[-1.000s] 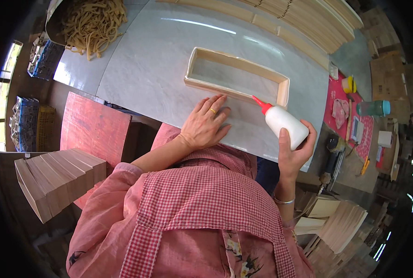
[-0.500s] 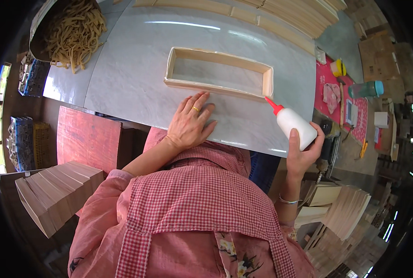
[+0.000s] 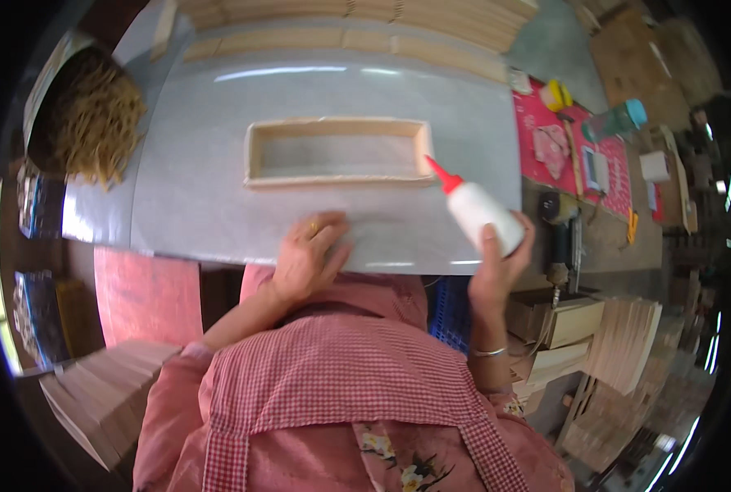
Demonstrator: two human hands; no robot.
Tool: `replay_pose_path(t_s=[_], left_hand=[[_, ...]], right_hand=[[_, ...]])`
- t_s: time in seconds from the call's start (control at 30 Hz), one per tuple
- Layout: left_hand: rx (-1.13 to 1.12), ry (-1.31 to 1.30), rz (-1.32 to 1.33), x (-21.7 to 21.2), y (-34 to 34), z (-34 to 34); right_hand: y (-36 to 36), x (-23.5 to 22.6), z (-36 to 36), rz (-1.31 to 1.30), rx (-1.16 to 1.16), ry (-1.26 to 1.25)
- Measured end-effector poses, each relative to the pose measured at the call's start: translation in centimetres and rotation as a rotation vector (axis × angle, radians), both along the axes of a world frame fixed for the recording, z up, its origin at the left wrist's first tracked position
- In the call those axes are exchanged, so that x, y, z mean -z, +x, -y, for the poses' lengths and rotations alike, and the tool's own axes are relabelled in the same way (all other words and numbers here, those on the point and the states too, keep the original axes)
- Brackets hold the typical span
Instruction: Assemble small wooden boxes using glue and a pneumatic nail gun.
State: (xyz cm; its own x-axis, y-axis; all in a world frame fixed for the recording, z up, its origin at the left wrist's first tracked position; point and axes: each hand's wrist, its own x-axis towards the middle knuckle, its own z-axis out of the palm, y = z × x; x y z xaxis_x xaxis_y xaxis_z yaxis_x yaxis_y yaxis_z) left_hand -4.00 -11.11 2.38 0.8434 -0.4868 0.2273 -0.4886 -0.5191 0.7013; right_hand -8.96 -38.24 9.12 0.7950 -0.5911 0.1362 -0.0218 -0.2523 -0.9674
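A shallow rectangular wooden frame (image 3: 341,181) lies on the grey tabletop, long side toward me, with a whitish line along its top edges. My right hand (image 3: 500,271) grips a white squeeze bottle (image 3: 484,217) tilted to the left. Its red nozzle (image 3: 445,175) reaches the frame's right end wall; whether the tip touches the wood I cannot tell. My left hand (image 3: 309,254) is at the table's front edge, below the frame and apart from it. Its fingers are loosely bent and a little apart, with nothing in them; motion blurs them slightly.
Wooden strips (image 3: 283,39) line the far side of the table. A container of tan bands (image 3: 95,119) stands at the far left. On the right, a red mat (image 3: 537,123) holds a cloth, a hammer-like tool and a yellow container. Stacked boards (image 3: 111,394) sit at lower left.
The nozzle has gone from the frame's near right corner up along its right end. My left hand has drawn back from the frame toward the table edge. The whole view has shifted and turned.
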Motion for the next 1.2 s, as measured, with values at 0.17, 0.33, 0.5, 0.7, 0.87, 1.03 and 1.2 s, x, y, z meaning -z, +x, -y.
replay_pose_path(t_s=[0.17,0.33,0.5,0.7,0.87,1.03,1.2], left_hand=[[0.044,-0.902,-0.883,-3.9,-0.2,6.8],[0.060,-0.956,-0.973,-5.9,2.1,6.5],[0.117,-0.438,-0.988,-7.2,2.3,7.0],[0.061,-0.160,-0.959,-10.1,2.8,10.8],[-0.018,-0.041,-0.795,-7.6,4.3,12.9],[-0.028,0.022,-0.564,-6.5,3.3,14.5],[0.077,0.022,-0.347,-6.6,2.3,14.3]], right_hand=[[0.6,1.3,-6.3,0.137,-0.218,0.160],[7.5,1.7,2.5,0.208,-0.456,-0.389],[17.5,5.3,23.9,-0.513,0.132,-1.064],[18.5,5.4,28.1,-0.646,-0.147,-0.340],[12.1,-3.1,11.6,0.034,-0.481,-0.133],[8.0,-2.6,7.7,-0.090,-0.517,-0.074],[13.0,-0.4,20.5,-0.132,0.044,-0.638]])
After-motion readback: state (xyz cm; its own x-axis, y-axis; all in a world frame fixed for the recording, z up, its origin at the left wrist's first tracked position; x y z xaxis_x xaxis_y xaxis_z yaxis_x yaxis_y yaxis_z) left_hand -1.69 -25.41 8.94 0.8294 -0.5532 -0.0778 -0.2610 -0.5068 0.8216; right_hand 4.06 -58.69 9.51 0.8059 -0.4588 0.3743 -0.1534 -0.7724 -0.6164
